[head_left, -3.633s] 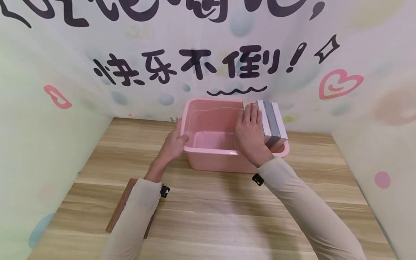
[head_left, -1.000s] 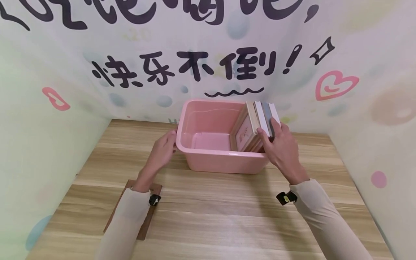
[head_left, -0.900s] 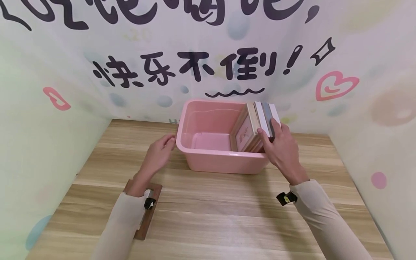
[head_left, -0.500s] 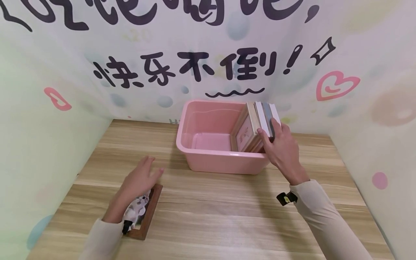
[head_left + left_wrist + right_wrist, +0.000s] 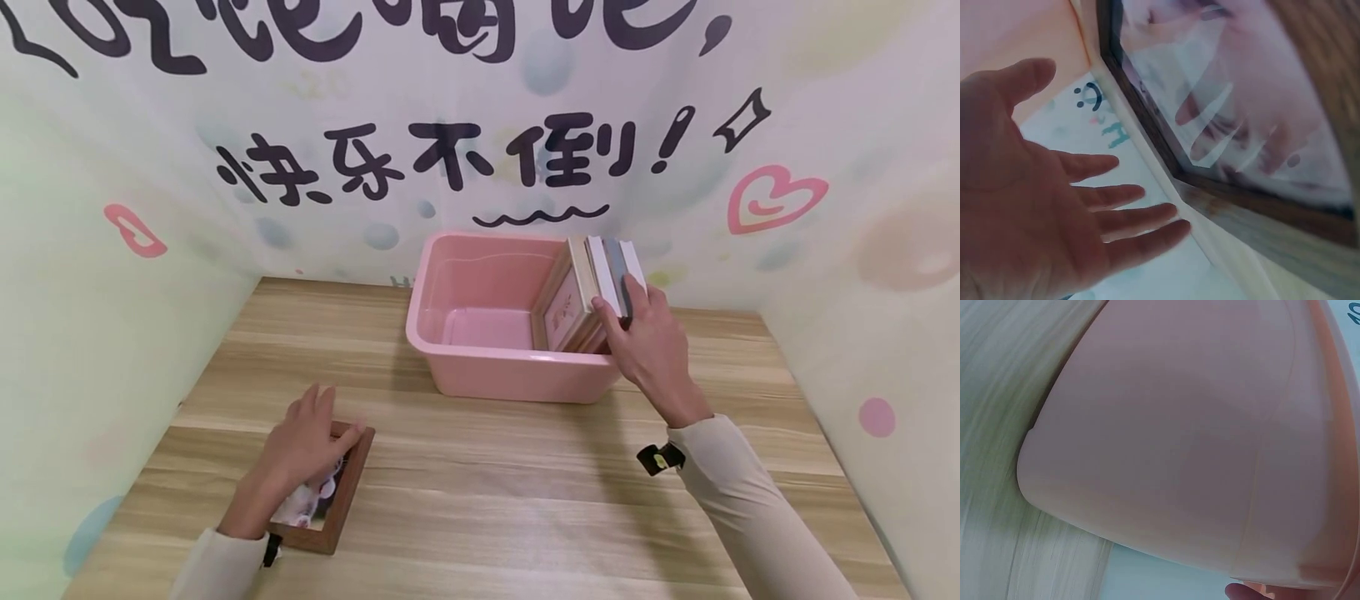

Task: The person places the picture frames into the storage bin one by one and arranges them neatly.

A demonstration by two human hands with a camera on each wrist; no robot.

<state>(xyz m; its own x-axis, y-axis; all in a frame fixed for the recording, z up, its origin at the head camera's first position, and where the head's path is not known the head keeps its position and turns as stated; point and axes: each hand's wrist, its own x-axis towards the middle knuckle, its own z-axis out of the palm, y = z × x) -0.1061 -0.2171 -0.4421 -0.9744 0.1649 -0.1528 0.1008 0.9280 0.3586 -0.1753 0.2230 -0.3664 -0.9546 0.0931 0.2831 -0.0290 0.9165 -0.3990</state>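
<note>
My left hand (image 5: 300,446), fingers spread, is over a brown wooden picture frame (image 5: 344,492) with a cat photo, lying on the table. In the left wrist view the straight fingertips (image 5: 1172,228) are right by the frame's edge, and the glass shows the hand's reflection. At the right end of a pink plastic tub (image 5: 517,377) stands a leaning row of picture frames (image 5: 564,312). My right hand (image 5: 654,354) grips this row, thumb on the near left corner, fingers over the right side. Some of its fingers are hidden behind the frames.
The tub stands at the back of the wood-grain table (image 5: 465,492), close to a printed backdrop wall (image 5: 360,75). Its left half shows a bare pink floor. Side walls bound the table left and right.
My left hand has let go of the tub's left rim and moved down and left to the cat picture frame. My right hand has shifted from the row's left face to its right side.
</note>
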